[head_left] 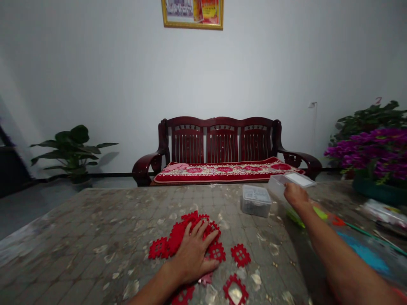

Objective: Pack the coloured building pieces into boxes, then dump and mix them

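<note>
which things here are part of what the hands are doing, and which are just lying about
In hand: left hand flat on the pile of red lattice cut-out squares; right hand gripping the shallow clear plastic box.
Lying about: lidded clear plastic tub, purple flowers in a green pot, dark red wooden bench.

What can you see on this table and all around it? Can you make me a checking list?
Surface: table with a shiny patterned cover.
Job's things: pile of red cut-outs, a few loose beside it; held clear box.
Clutter: lidded clear box; green item; coloured bits at the right edge.
Hands: left hand flat on the pile; right hand grips the held clear box.
Cables: thin cord below a wall socket, unclear.
Surroundings: wooden bench, potted plant, purple flowers, framed picture.
</note>
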`<state>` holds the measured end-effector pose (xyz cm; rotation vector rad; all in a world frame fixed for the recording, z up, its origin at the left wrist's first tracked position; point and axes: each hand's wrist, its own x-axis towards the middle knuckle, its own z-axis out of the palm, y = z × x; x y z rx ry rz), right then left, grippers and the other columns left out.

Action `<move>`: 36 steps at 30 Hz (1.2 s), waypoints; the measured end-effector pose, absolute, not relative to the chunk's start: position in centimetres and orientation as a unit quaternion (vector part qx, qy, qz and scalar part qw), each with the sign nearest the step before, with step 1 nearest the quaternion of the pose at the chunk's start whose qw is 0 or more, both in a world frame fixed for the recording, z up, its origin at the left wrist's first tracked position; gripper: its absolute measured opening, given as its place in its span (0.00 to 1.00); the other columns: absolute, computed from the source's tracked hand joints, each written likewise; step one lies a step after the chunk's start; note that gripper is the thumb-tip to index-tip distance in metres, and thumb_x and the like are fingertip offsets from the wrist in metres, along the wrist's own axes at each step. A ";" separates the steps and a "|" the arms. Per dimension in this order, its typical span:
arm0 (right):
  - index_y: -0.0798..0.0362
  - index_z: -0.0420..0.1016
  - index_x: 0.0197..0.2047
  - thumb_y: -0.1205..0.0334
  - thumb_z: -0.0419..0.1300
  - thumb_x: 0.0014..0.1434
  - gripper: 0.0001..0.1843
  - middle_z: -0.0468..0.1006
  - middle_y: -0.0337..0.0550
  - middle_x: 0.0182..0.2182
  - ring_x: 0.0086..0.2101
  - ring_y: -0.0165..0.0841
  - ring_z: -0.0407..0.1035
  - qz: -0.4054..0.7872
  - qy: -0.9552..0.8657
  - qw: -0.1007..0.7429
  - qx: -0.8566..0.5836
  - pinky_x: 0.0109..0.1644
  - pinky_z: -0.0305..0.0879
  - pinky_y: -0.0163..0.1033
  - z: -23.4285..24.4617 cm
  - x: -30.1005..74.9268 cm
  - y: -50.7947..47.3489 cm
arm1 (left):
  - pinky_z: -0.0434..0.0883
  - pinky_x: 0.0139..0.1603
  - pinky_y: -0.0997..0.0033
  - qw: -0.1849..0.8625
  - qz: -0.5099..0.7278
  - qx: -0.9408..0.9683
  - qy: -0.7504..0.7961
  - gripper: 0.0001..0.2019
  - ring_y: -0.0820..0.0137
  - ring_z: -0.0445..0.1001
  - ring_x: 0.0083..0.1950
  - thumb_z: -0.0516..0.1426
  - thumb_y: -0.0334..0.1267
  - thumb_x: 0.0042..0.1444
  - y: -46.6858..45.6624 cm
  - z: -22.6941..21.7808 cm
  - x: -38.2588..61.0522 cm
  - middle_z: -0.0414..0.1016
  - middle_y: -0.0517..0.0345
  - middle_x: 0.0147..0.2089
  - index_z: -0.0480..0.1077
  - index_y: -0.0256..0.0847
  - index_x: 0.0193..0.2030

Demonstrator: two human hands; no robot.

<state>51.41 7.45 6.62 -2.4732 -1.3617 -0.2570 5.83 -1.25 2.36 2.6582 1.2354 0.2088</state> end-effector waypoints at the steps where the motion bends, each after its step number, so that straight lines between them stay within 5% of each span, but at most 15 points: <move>1: 0.55 0.82 0.54 0.69 0.51 0.61 0.23 0.83 0.64 0.43 0.45 0.50 0.79 -0.086 -0.475 0.150 -0.863 0.50 0.72 0.50 6.4 51.6 7.5 | 0.44 0.75 0.32 0.096 0.061 0.897 0.428 0.40 0.46 0.51 0.78 0.62 0.59 0.56 -1.2 2.6 5.4 0.54 0.44 0.78 0.58 0.57 0.74; 7: 0.58 0.80 0.56 0.71 0.51 0.59 0.25 0.81 0.65 0.49 0.49 0.52 0.77 -0.081 -0.487 0.155 -0.856 0.51 0.71 0.51 6.1 51.4 7.2 | 0.45 0.74 0.32 0.095 0.029 0.885 0.455 0.39 0.47 0.48 0.79 0.60 0.53 0.60 -0.6 3.2 2.0 0.50 0.46 0.79 0.52 0.58 0.76; 12: 0.55 0.76 0.61 0.58 0.50 0.67 0.25 0.78 0.59 0.57 0.54 0.49 0.74 -0.097 -0.537 0.202 -0.813 0.56 0.69 0.50 6.5 49.0 7.2 | 0.44 0.75 0.35 0.088 0.016 0.885 0.456 0.36 0.50 0.46 0.79 0.55 0.59 0.64 0.8 2.8 -1.4 0.47 0.46 0.79 0.52 0.57 0.76; 18: 0.51 0.70 0.65 0.49 0.53 0.66 0.28 0.71 0.51 0.65 0.65 0.44 0.63 -0.074 -0.642 0.227 -0.729 0.68 0.59 0.51 4.8 45.4 9.2 | 0.41 0.74 0.31 0.074 0.036 0.851 0.518 0.29 0.47 0.39 0.80 0.53 0.52 0.68 0.6 2.9 -2.0 0.43 0.46 0.80 0.55 0.57 0.75; 23: 0.53 0.70 0.65 0.49 0.50 0.68 0.28 0.71 0.53 0.65 0.65 0.44 0.65 -0.005 -0.664 0.165 -0.729 0.68 0.59 0.48 3.6 44.4 10.5 | 0.41 0.74 0.28 0.130 0.058 0.919 0.366 0.39 0.43 0.39 0.80 0.56 0.63 0.62 -3.6 2.9 1.6 0.38 0.49 0.81 0.50 0.61 0.76; 25: 0.55 0.71 0.64 0.50 0.51 0.68 0.28 0.72 0.57 0.64 0.63 0.47 0.66 -0.004 -0.665 0.164 -0.729 0.67 0.60 0.52 3.5 44.1 10.6 | 0.41 0.74 0.29 0.149 0.066 0.946 0.279 0.39 0.44 0.42 0.80 0.54 0.66 0.62 -5.3 2.5 3.6 0.39 0.50 0.81 0.50 0.61 0.76; 29: 0.53 0.72 0.62 0.52 0.50 0.67 0.26 0.74 0.58 0.62 0.61 0.51 0.67 -0.028 -0.680 0.135 -0.720 0.65 0.62 0.58 3.2 43.4 10.2 | 0.47 0.75 0.36 0.129 0.076 0.974 0.168 0.28 0.49 0.53 0.77 0.50 0.53 0.70 -6.5 1.3 7.3 0.51 0.55 0.79 0.51 0.65 0.75; 36: 0.53 0.74 0.60 0.50 0.50 0.67 0.26 0.77 0.61 0.58 0.58 0.53 0.70 -0.075 -0.686 0.128 -0.712 0.60 0.63 0.57 1.5 40.1 8.4 | 0.49 0.73 0.35 0.088 0.099 0.972 0.193 0.30 0.47 0.54 0.77 0.49 0.61 0.68 -3.6 1.1 7.5 0.60 0.49 0.75 0.58 0.57 0.73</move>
